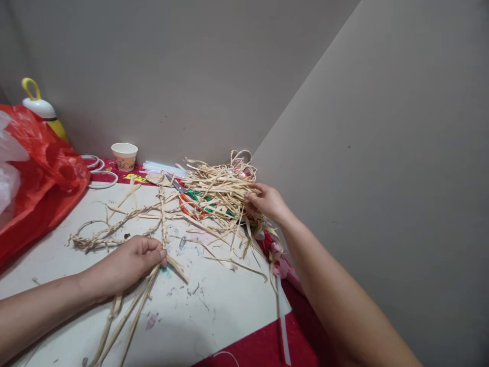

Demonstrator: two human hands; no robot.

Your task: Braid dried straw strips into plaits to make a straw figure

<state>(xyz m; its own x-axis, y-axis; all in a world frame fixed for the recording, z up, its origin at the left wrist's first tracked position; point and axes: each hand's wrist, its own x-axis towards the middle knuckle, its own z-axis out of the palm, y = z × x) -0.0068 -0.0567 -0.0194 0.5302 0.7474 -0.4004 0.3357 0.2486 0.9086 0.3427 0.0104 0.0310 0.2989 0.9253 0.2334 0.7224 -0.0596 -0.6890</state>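
My left hand (pixel 133 262) pinches a braid of pale dried straw (pixel 163 219) near its lower end, where loose unbraided strands (pixel 128 318) hang toward me. Over at the right, my right hand (pixel 267 201) reaches into a heap of loose straw strips (pixel 217 186), thumb and fingers at its edge; whether it grips a strip I cannot make out. Scissors with orange handles (pixel 191 205) lie against the heap, blades pointing to the upper left, with a green-handled tool (pixel 202 199) partly buried beside them. Another length of braid (pixel 103 235) lies looped left of the held one.
A red plastic bag (pixel 49 173) fills the left side, with a yellow and white bottle (pixel 44 109) behind it. Along the wall stand a paper cup (pixel 124 157), white rings (pixel 104 179) and clear sticks (pixel 162 168). One more stick (pixel 283 321) lies at the board's right edge.
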